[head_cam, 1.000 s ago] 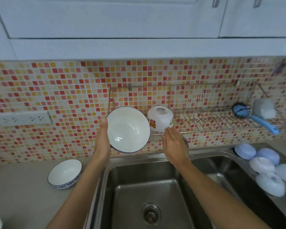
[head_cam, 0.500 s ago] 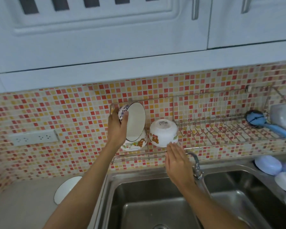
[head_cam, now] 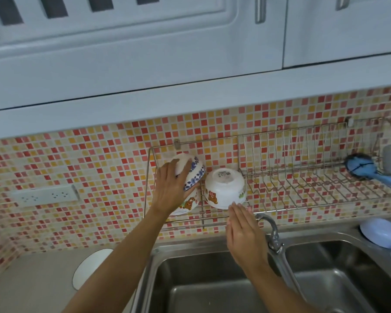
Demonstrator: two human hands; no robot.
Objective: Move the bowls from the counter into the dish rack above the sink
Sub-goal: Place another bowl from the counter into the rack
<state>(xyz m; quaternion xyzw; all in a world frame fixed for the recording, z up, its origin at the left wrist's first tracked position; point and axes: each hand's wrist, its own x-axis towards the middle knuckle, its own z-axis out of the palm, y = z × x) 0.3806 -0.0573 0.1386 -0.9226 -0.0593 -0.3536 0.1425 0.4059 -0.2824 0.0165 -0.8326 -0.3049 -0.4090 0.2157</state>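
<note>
Steel sink [head_cam: 212,297] lies nearest, and on the grey counter [head_cam: 32,279] beside it one white bowl [head_cam: 90,267] waits. The right hand [head_cam: 244,236] is flat, fingers straight, just under the bear bowl [head_cam: 224,188]. Farther, the left hand [head_cam: 169,188] grips a blue-patterned bowl [head_cam: 193,170], upside down in the wire rack [head_cam: 303,188]. It seems three bowls are in the rack, one is left.

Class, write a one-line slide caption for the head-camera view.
Left hand sets a blue-patterned bowl upside down in the wall dish rack beside a bear-print bowl; right hand hovers open.
</note>
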